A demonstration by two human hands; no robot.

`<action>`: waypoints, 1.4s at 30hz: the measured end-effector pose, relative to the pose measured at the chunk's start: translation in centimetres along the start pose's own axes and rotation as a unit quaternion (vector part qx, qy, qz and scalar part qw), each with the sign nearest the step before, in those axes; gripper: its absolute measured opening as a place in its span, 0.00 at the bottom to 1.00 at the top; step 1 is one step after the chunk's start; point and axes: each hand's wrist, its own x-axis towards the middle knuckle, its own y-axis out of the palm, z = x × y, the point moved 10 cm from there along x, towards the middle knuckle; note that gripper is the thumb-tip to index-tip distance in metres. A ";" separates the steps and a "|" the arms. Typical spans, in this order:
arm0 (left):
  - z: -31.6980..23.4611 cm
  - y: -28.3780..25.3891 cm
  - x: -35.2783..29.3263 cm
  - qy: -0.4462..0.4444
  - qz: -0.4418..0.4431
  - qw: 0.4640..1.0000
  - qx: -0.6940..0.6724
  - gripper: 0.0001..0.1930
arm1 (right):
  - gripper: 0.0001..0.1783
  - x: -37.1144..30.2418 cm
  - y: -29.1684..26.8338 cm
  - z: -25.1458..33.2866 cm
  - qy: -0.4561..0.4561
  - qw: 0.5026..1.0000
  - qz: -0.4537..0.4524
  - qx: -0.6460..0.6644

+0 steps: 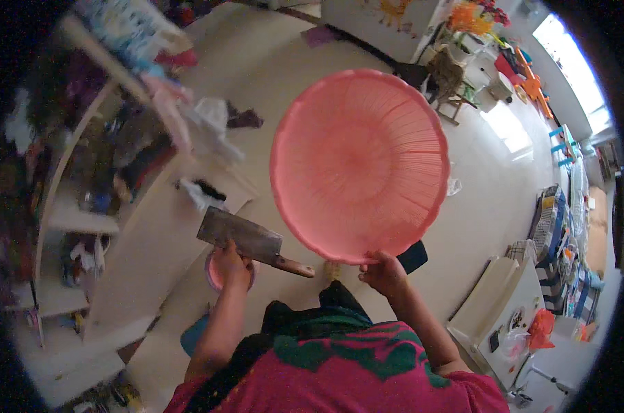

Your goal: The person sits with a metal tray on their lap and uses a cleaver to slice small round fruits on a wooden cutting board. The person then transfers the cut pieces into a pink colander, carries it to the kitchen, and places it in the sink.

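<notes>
A: Quick, left hand?
B: From my remote feed: left hand (pixel 233 263) closed on the cleaver (pixel 240 233), gripping the blade near its lower edge, not the handle. Handle points right. I can't make out every finger.
A: Right hand?
B: I have the right hand (pixel 385 274) pinched shut on the near rim of the big pink basin (pixel 357 165), thumb and fingers together.
A: Basin where?
B: Ahead of the body, right of the cleaver and apart from it, held up over the pale floor (pixel 484 179), hollow side toward my camera.
A: Nearby?
B: I get a small pink container (pixel 217 272) below the left hand, partly hidden by it. Far right, a red plastic bag (pixel 542 327) on a white table (pixel 526 292). Next.
</notes>
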 end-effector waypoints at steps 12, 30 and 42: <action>-7.2 15.1 6.7 0.089 0.090 0.992 -0.023 0.20 | 0.09 9.7 4.0 10.4 0.035 0.993 0.062 0.089; -21.4 47.4 29.0 0.036 0.117 0.992 -0.033 0.16 | 0.09 33.2 7.0 37.6 -0.123 0.981 -0.148 -0.040; -29.8 41.2 50.3 0.017 -0.092 0.987 -0.132 0.17 | 0.04 61.4 15.7 54.4 -0.113 0.890 -0.017 -0.441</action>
